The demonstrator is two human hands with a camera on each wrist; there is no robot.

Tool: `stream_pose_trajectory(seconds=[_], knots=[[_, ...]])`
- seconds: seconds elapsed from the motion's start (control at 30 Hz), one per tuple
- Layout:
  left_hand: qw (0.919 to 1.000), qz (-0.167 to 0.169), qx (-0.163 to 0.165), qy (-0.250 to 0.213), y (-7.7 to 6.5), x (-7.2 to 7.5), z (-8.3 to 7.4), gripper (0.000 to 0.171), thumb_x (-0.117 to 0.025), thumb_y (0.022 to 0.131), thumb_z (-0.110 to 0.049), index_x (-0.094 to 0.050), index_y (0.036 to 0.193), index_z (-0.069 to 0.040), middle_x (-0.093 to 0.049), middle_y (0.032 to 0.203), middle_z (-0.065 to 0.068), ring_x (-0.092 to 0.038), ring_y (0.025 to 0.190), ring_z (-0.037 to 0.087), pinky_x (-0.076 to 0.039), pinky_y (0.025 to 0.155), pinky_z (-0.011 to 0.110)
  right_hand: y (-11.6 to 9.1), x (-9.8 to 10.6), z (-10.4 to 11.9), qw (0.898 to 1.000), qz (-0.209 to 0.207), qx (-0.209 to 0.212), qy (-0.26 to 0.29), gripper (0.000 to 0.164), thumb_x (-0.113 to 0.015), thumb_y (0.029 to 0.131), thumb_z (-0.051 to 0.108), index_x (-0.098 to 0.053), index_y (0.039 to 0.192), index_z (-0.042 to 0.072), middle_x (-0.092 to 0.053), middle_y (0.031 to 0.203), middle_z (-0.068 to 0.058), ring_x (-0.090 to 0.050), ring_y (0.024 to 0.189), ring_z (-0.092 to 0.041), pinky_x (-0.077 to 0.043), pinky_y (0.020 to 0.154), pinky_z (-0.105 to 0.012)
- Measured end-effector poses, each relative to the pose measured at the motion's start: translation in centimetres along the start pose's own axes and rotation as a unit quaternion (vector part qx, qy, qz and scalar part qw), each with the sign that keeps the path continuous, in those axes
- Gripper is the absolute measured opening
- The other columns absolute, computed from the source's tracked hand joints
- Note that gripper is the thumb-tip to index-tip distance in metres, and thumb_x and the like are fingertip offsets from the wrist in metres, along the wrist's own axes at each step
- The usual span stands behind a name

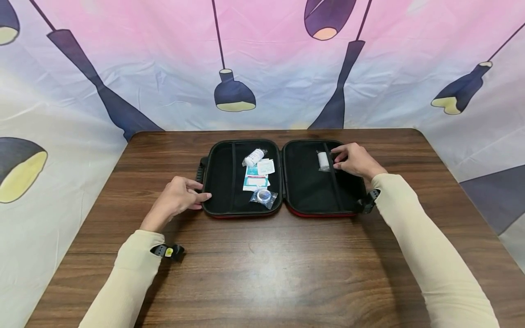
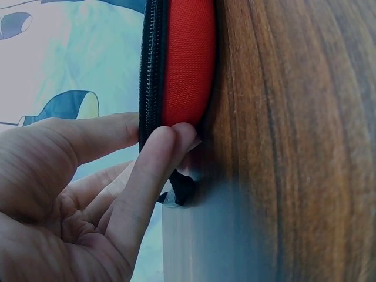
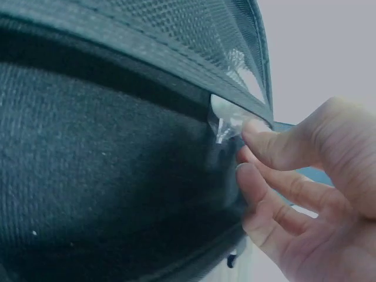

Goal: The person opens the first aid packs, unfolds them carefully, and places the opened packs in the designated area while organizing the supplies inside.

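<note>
A black zip case with red outer fabric [image 2: 189,64] lies unfolded on the table. My left hand [image 1: 178,199] pinches the outer corner of its left half [image 1: 218,182], thumb and finger on either side of the rim. At the right half [image 1: 309,191], my right hand [image 1: 356,159] reaches in from the right. Its thumb touches the clear wrapper [image 3: 228,120] at the end of a white roll [image 1: 323,161] tucked under the mesh pocket's band [image 3: 170,88]. The other fingers are bent, with a gap below the thumb.
The left half holds a wrapped white roll [image 1: 254,157], a small white packet [image 1: 265,166], a teal-and-white packet [image 1: 251,179] and a bagged ring-shaped roll [image 1: 264,196]. A carry handle [image 1: 200,170] sticks out at the left. Behind the wooden table [image 1: 262,264] hangs a lamp-print cloth [image 1: 172,91].
</note>
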State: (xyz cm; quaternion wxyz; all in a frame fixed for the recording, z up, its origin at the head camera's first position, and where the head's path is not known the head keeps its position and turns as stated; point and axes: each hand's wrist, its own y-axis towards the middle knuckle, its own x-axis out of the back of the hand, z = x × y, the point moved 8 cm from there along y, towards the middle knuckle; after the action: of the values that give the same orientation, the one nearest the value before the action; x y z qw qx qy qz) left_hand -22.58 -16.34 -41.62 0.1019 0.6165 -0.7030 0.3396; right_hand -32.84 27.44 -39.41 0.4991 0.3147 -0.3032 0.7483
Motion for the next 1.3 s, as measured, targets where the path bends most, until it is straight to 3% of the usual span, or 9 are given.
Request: stream_pose_trajectory(seconds=[0.23,0.57,0.9,1.3], knots=[[1.0,-0.002,-0.001,-0.001,0.0,0.0,0.0,0.059,-0.075,0.094,-0.019,-0.052,0.14,0.011,-0.069,0.081,0.014,-0.075,0.08,0.022,-0.062,0.074,0.034,-0.5,0.7,0.7,1.0,-0.014,0.015,-0.013,0.045,-0.065,0.098,0.006,-0.055,0.141,-0.004,-0.065,0.118,-0.028,-0.064,0.105,-0.04,-0.053,0.089,-0.053],[1.0,0.001,0.002,0.009,0.0,0.0,0.1,0.06,-0.075,0.095,-0.022,-0.052,0.14,0.009,-0.071,0.084,0.014,-0.076,0.082,0.022,-0.061,0.081,0.038,-1.2,0.1,3.1,0.997,-0.036,0.043,-0.052,0.039,-0.073,0.094,0.011,-0.065,0.129,-0.005,-0.068,0.116,-0.024,-0.064,0.105,-0.038,-0.053,0.087,-0.053],[1.0,0.0,-0.001,-0.005,0.1,-0.1,0.0,0.058,-0.075,0.094,-0.018,-0.052,0.139,0.01,-0.069,0.079,0.014,-0.075,0.079,0.021,-0.062,0.074,0.034,-1.9,-2.3,6.5,0.994,-0.032,0.08,-0.063,0.04,-0.079,0.091,0.021,-0.07,0.124,0.0,-0.068,0.122,-0.019,-0.067,0.097,-0.029,-0.055,0.084,-0.049],[1.0,0.006,-0.001,0.002,0.2,-0.1,0.0,0.058,-0.074,0.095,-0.02,-0.052,0.14,0.009,-0.071,0.083,0.015,-0.075,0.082,0.023,-0.062,0.078,0.036,-3.1,-6.4,11.8,0.986,-0.018,0.148,-0.076,0.037,-0.083,0.087,0.024,-0.075,0.116,0.003,-0.072,0.114,-0.011,-0.067,0.085,-0.021,-0.056,0.075,-0.039]])
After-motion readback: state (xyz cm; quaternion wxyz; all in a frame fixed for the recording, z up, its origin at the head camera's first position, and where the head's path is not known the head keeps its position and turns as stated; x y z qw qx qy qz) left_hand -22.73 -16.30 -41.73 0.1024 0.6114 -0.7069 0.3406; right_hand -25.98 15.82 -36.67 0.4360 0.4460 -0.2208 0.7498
